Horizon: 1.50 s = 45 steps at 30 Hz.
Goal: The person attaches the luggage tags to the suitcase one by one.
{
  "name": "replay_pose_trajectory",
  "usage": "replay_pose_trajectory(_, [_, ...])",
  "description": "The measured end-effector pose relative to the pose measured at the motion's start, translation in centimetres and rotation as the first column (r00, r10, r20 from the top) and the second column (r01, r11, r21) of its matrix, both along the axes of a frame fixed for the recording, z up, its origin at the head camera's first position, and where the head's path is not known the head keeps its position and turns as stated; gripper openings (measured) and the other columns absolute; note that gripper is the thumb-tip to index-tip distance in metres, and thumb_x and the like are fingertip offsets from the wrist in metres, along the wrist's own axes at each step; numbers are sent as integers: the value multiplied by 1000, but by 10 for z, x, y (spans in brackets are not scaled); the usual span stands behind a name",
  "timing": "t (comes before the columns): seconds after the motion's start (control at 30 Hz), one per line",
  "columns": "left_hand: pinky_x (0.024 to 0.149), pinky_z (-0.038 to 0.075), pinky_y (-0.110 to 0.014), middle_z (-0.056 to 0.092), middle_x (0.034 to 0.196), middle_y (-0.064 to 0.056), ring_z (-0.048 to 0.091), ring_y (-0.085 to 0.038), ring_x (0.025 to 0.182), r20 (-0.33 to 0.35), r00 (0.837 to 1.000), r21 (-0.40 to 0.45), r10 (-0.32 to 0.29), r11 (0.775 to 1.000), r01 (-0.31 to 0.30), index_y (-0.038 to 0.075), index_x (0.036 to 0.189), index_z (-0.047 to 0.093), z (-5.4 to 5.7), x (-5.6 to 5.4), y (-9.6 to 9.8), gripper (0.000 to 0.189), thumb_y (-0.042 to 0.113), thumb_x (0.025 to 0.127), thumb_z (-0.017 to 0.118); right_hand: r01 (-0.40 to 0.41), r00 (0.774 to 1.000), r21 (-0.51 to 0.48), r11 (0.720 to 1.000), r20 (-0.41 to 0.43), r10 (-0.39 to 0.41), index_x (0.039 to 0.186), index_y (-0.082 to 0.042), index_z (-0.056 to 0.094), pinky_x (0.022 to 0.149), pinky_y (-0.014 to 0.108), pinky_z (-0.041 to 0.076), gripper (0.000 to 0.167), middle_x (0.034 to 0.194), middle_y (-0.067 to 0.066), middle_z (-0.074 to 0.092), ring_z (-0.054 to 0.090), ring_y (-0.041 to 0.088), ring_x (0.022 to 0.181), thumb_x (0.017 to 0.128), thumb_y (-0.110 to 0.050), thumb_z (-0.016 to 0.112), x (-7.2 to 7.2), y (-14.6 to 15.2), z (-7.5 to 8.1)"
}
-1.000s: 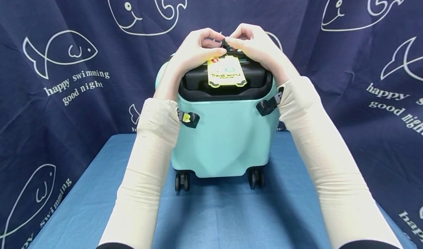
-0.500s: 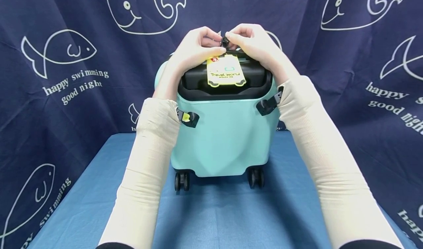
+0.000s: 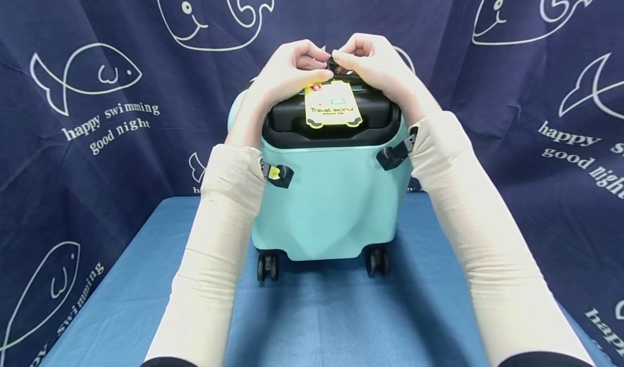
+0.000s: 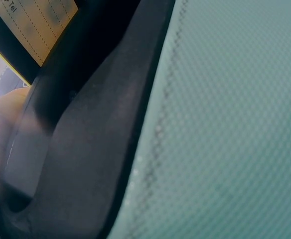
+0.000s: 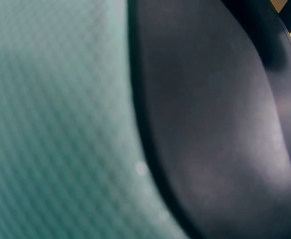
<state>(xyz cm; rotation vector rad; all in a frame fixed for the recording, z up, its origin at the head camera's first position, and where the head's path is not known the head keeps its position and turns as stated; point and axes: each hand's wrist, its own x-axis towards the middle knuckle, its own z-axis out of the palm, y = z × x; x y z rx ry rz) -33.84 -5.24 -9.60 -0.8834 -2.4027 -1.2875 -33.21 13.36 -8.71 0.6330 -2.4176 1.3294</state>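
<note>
A mint-green suitcase [image 3: 326, 210] stands upright on its wheels, with a black handle [image 3: 287, 115] set in its top. A yellow luggage tag [image 3: 333, 106] printed "Travel World" hangs over the front of the handle. Above the tag, my left hand [image 3: 290, 70] pinches a small black strap piece [image 3: 332, 65] between thumb and fingers. From the other side my right hand [image 3: 374, 63] pinches the same strap with thumb and forefinger. The left wrist view catches the tag's lined back [image 4: 41, 25]. Fingers hide most of the strap.
Blue cloth covers the table [image 3: 312, 323] under the suitcase. Black casters [image 3: 268, 267] touch the cloth. A navy curtain [image 3: 400, 10] with white whale and fish drawings hangs behind. Small black wrist cameras [image 3: 280, 176] sit close in front of the suitcase.
My right thumb and forefinger lifted slightly off the strap's front half a second ago and now lie against it again. Left hand, tag and suitcase stay almost still.
</note>
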Motion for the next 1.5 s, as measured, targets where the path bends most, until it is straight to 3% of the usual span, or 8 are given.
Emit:
replay_pose_trajectory(0.17, [87, 42, -15, 68, 111, -11, 63, -9, 101, 2, 1000, -4, 2, 1000, -2, 4, 113, 59, 1, 0, 1, 31, 16, 85, 67, 6, 1000, 2, 1000, -16, -6, 83, -17, 61, 71, 19, 37, 12, 70, -12, 62, 54, 6, 75, 91, -26, 61, 0, 0, 0])
replay_pose_trajectory(0.43, [88, 44, -17, 68, 112, -12, 63, -10, 100, 11, 1000, 10, 20, 1000, -20, 4, 113, 58, 0, 0, 0, 34, 17, 84, 69, -22, 1000, -8, 1000, -2, 22, 98, -15, 66, 76, 20, 40, 19, 79, -8, 64, 56, 9, 82, 89, -31, 63, 1, 0, 0])
replay_pose_trajectory(0.67, [88, 43, -16, 68, 112, -11, 63, -9, 100, 13, 1000, -10, 16, 1000, -16, 5, 114, 59, 0, 0, 0, 34, 19, 85, 68, -34, 999, -25, 999, -13, 34, 87, -18, 64, 73, 19, 39, 6, 77, -12, 64, 56, 6, 76, 88, -24, 66, 0, 0, -1])
replay_pose_trajectory(0.83, [88, 42, -15, 68, 112, -9, 63, -8, 102, 8, 999, -36, 36, 999, -35, 6, 115, 60, 0, 1, 1, 35, 21, 85, 68, -40, 998, -29, 999, -46, 39, 82, -17, 61, 70, 19, 38, 9, 73, -13, 63, 55, 4, 72, 88, -21, 66, -1, 0, -3])
replay_pose_trajectory(1.17, [86, 44, -16, 69, 111, -8, 63, -7, 98, 42, 995, -40, 86, 996, -85, 7, 112, 60, 1, 2, 2, 34, 26, 84, 68, -58, 998, -37, 998, -26, 57, 98, -16, 66, 73, 19, 41, 17, 79, -7, 65, 56, 8, 77, 87, -29, 66, 1, 0, -3])
replay_pose_trajectory(1.5, [85, 45, -16, 70, 108, -8, 63, -6, 94, 17, 997, -46, 74, 996, -73, 6, 110, 62, 0, 2, 2, 33, 24, 84, 70, -33, 999, -58, 998, -30, 31, 92, -14, 67, 70, 19, 41, 10, 77, -11, 66, 58, 5, 73, 86, -21, 68, -1, 1, -3])
